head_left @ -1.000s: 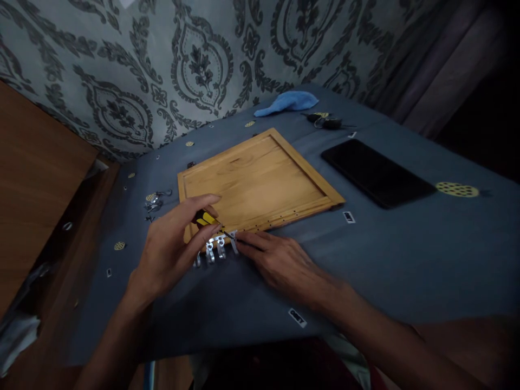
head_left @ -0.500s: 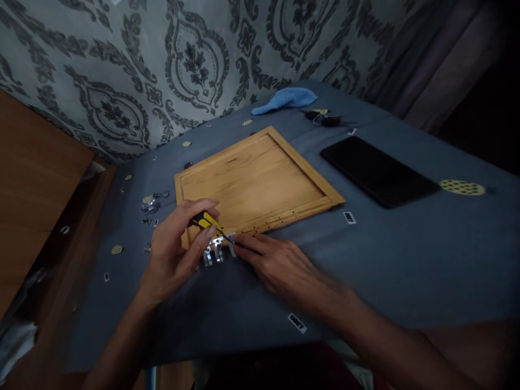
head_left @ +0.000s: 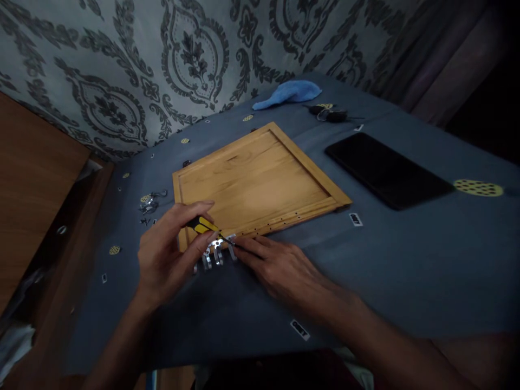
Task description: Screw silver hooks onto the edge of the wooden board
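My left hand [head_left: 164,252] grips the yellow and black handle of a screwdriver [head_left: 206,225]. Its shaft slants down to the right, and the tip meets the near edge of a framed wooden panel [head_left: 252,179] by my right fingertips. Silvery metal hooks [head_left: 218,253] sit in a row along that edge and stick out over the cloth. My right hand [head_left: 284,265] has its fingers pressed together at the rightmost hook; whatever lies under the fingertips is hidden. A line of small dark holes runs along the edge farther right.
Loose metal hooks and small screws [head_left: 149,203] lie left of the panel on the blue-grey cloth [head_left: 390,271]. A black phone-like slab [head_left: 388,170] rests at right. Behind are a blue cloth [head_left: 289,93] and dark-handled tools [head_left: 329,114]. A patterned wall covering [head_left: 195,54] stands at the back.
The view has shifted slightly. My left hand and the screwdriver handle have tilted a little lower and to the left, while the tip and my right hand stay at the same hook.
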`<state>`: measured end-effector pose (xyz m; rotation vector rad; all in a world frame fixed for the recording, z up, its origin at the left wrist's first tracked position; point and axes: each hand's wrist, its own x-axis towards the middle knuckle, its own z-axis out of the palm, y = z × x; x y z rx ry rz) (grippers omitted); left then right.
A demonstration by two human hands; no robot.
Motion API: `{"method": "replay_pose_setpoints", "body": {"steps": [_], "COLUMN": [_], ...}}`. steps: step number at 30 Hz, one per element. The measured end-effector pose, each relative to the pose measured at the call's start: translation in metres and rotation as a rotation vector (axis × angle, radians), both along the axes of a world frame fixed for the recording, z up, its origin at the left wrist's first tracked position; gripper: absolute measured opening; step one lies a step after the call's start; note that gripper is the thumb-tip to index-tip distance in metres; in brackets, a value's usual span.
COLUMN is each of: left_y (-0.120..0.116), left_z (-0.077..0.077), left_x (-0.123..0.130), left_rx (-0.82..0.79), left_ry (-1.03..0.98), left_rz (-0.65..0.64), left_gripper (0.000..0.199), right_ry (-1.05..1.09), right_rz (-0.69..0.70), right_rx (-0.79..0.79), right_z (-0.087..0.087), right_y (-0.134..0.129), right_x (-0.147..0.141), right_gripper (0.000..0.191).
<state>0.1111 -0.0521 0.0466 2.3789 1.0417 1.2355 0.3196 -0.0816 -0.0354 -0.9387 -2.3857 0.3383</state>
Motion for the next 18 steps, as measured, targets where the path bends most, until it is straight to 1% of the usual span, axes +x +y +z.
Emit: {"method": "replay_pose_setpoints", "body": {"steps": [3,5,8,10,14,18], "left_y": [-0.0013,-0.0026,-0.0041,-0.0041,-0.0018,-0.0001], "left_z": [0.0015,0.0036,0.0072,0.0085,0.0072,0.0036], "left_x": [-0.0013,-0.0023,-0.0049,-0.0072,-0.0093,-0.0045], "left_rx": [-0.035,-0.065,-0.109,-0.111,-0.088,-0.03], "left_ry": [-0.013,-0.009,0.018,0.048,0.066,0.055], "left_rz": [0.057,0.061,0.019,-0.018,-0.086,-0.121], "left_gripper": [0.038,0.033,0.032,0.033,0.034,0.035], "right_ry": [0.006,0.02,0.032,0.022,-0.001,0.005], "right_rz": [0.005,0.002,0.002,0.003,0.0,0.01], "right_rx": [-0.01,-0.009,0.008,0.014,0.007,0.0], "right_z": [-0.0008,-0.0016,-0.0034,-0.0046,-0.0051,-0.0042], "right_y": [0.0,-0.0001,-0.0002,-0.0002,-0.0005,-0.0011], "right_x": [-0.0002,-0.0003,-0.0005,-0.0007,-0.0005,0.0006], "right_gripper": [0.047,0.047,0.05,0.05,0.053,0.056]}}
